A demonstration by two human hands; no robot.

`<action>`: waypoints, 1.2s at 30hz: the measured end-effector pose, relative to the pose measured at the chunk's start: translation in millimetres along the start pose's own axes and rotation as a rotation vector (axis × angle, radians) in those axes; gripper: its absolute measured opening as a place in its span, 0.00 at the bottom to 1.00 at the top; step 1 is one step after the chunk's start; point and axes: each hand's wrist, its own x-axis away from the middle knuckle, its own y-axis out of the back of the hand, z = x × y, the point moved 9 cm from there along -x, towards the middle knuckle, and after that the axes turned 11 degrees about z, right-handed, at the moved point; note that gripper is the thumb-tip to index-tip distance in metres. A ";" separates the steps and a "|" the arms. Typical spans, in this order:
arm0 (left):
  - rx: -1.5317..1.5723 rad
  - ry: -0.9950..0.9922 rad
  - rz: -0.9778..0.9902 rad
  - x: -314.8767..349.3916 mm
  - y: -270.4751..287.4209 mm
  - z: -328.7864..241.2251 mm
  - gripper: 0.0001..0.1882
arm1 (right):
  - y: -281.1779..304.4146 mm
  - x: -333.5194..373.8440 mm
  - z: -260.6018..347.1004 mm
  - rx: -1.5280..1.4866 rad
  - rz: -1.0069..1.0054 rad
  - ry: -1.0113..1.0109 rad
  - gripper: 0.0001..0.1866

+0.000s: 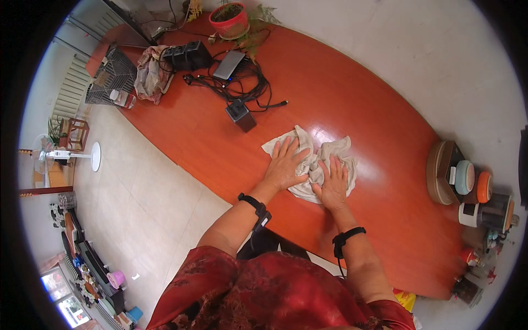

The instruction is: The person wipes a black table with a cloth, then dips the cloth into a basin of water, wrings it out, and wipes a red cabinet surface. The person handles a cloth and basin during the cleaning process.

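Note:
A crumpled off-white cloth [300,142] lies on the reddish-brown wooden table [374,231] in front of me. Flat on its left part rests my left hand [283,168], fingers stretched and spread. My right hand [333,184] presses on the right part, its fingers also extended. Between the two hands the cloth bunches into folds. Each forearm wears a black strap; the left one [258,212] carries a small device. Undersides of both palms are hidden against the cloth.
Beyond the cloth stand a dark box-shaped device [241,116], tangled black cables [258,82] and a grey flat box [229,65]. A red plant pot [229,21] sits at the far edge. Jars and round containers [465,177] line the right end. A plastic bag [153,74] lies far left.

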 end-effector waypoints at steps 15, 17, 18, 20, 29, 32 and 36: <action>0.013 0.045 -0.119 -98.7 12.2 6.4 0.37 | 21.6 -78.9 -47.6 0.047 -0.103 -0.034 0.38; 0.026 0.043 -0.141 -116.3 14.5 8.3 0.36 | 27.9 -90.2 -57.0 0.077 -0.108 -0.067 0.38; 0.034 0.046 -0.146 -125.7 15.5 8.1 0.37 | 29.6 -96.4 -61.3 0.091 -0.110 -0.086 0.37; 0.050 0.052 -0.168 -139.6 19.0 11.6 0.37 | 33.2 -110.7 -69.9 0.102 -0.140 -0.078 0.37; 0.053 0.043 -0.203 -203.1 42.1 35.6 0.38 | 43.4 -167.7 -90.4 0.171 -0.201 -0.151 0.36; 0.025 0.024 -0.242 -224.5 52.5 46.9 0.39 | 45.3 -189.4 -93.1 0.187 -0.234 -0.160 0.35; -0.013 0.074 -0.305 -244.5 64.5 69.2 0.39 | 46.5 -220.4 -98.5 0.213 -0.296 -0.139 0.34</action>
